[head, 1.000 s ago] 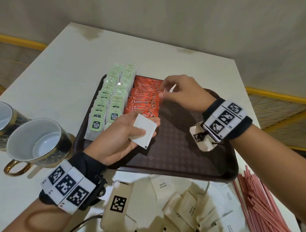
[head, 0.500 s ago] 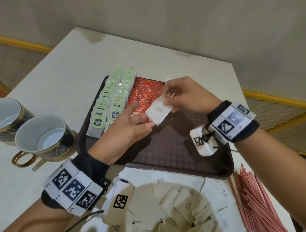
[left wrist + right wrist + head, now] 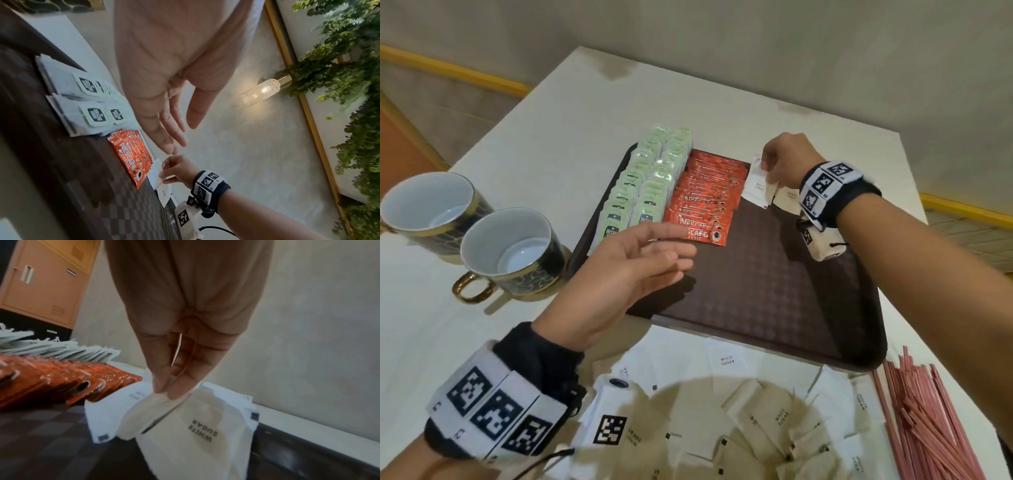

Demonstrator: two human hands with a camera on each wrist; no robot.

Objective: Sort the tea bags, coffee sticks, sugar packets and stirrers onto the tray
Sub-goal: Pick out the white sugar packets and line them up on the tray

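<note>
Pinching a sugar packet [image 3: 756, 186] at the tray's [image 3: 774, 291] far edge, right hand [image 3: 786, 161] beside coffee sticks [image 3: 705, 198]; left hand [image 3: 626, 270] spread, empty. Tea bags [image 3: 647, 181] and coffee rowed. Most sugar [image 3: 726, 411] and stirrers [image 3: 924, 421] remain on worktop [image 3: 551, 144].

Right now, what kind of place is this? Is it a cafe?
Maybe a hotel or cafe drinks station, though I can't be sure: gold-trimmed cups, a tray of Nescafe coffee sticks, and a wall lamp beside hanging greenery.

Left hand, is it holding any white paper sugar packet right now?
No, the left hand hovers with straight fingers and nothing in it above the dark brown plastic tray.
</note>
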